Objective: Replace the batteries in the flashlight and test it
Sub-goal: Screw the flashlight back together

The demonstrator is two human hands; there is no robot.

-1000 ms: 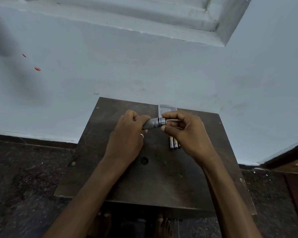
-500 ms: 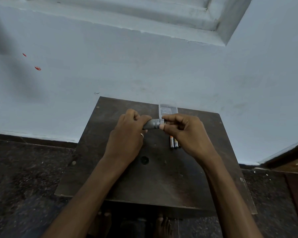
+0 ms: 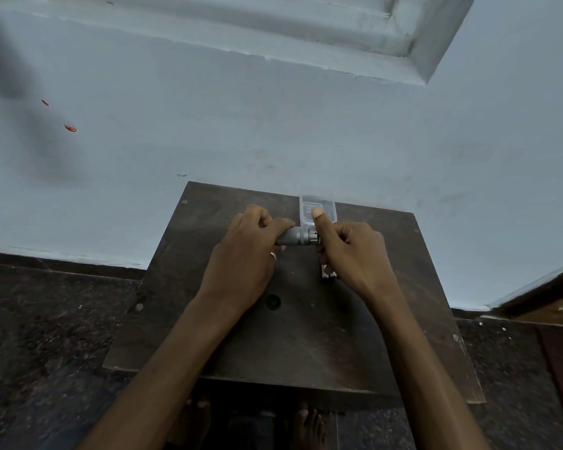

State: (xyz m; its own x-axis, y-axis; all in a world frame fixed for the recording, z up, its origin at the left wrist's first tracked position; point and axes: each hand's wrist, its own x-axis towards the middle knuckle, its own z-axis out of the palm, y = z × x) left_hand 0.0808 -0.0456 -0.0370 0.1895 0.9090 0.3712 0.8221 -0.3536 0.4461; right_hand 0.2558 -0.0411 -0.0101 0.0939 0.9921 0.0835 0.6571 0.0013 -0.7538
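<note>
Grey metal, ribbed toward its right end, the flashlight (image 3: 298, 236) lies level and crosswise over the far half of the table (image 3: 306, 352), closer to the far edge than to the near one; whether it rests on the dark wood or hangs just above it I cannot tell; the left hand (image 3: 244, 254) has its fingers curled round the left part of the barrel, hiding that end, and a ring (image 3: 273, 255) shows on one finger; the right hand (image 3: 355, 254) takes the other end, fingers curled in around the ribbed tip, thumb held straight and pointing at the far edge; only the short middle stretch of the barrel shows between the two hands. Just past that thumb a clear plastic case (image 3: 317, 203) sits at the far edge, a little right of its middle; from under the right hand's fingers, on the near side, a pale sliver and a dark bit of what look like batteries (image 3: 323, 271) lie on the table, mostly covered; a dark round spot (image 3: 272, 301) marks the wood near the table's centre, just beside the left wrist. A pale blue wall (image 3: 273, 125) rises behind the far edge, with two small red marks (image 3: 70, 127) well off to the left; dark speckled floor (image 3: 46, 319) lies on both sides; bare feet (image 3: 309, 427) show below the near edge.
</note>
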